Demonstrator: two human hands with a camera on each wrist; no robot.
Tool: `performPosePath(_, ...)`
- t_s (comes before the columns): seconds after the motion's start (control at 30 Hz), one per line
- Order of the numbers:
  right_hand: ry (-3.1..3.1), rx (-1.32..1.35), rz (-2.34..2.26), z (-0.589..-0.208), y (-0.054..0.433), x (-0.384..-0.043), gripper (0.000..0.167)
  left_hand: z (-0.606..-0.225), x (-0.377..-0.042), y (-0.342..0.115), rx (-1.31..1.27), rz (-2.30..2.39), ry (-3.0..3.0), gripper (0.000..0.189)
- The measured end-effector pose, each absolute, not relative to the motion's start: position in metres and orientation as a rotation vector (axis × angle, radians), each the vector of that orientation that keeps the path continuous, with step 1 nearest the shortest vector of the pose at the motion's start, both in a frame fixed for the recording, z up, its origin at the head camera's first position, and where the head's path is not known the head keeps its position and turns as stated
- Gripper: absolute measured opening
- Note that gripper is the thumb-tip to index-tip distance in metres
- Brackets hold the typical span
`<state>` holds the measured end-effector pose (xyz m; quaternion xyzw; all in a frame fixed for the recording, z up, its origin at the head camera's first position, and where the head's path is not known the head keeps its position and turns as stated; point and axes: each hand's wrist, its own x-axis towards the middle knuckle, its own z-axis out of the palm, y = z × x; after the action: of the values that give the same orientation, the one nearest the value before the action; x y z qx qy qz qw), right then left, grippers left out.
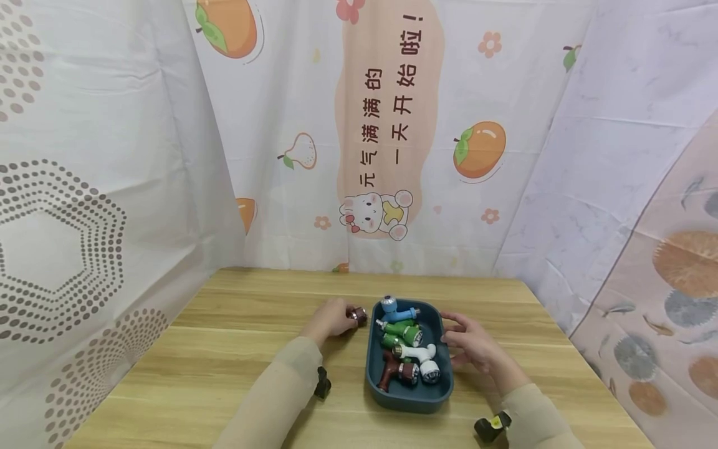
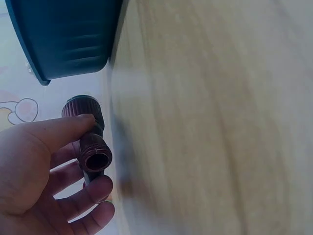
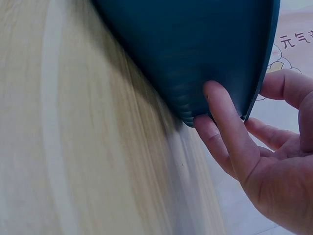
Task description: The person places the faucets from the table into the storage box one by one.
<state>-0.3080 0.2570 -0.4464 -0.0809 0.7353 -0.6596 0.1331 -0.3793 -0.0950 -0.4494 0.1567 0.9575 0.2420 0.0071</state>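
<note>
My left hand [image 1: 335, 317] grips a dark red valve [image 1: 358, 316] just left of a dark teal bin [image 1: 412, 404]. The left wrist view shows the thumb on the ribbed knob of this valve [image 2: 84, 110], its threaded pipe mouth turned toward the camera and fingers curled below. My right hand [image 1: 475, 346] holds the bin's right side, with the thumb at the rim and other fingertips [image 3: 215, 90] along the outer wall. Inside the bin lie a blue valve [image 1: 397, 313], green valves [image 1: 405, 332], a white valve [image 1: 421, 357] and another dark red valve [image 1: 399, 371].
The bin stands on a wood-grain table [image 1: 224, 337]. A printed curtain [image 1: 303, 125] hangs behind the table's far edge, and more curtains flank both sides. A small black device [image 1: 322, 382] is strapped at the left wrist, another black device [image 1: 492, 428] at the right.
</note>
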Motion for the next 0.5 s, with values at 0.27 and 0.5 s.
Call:
performPosePath(0.27, 2.129, -0.235, -1.916, -0.447, 0.257, -0.308, 0.074, -0.443, -0.379, -0.097, 0.483, 0.799, 2.975, 0.027)
performPosePath(0.5, 2.124, -0.249, -1.913, -0.447, 0.258, -0.309, 0.074, -0.436, -0.380, -0.100, 0.497, 0.820, 2.973, 0.021)
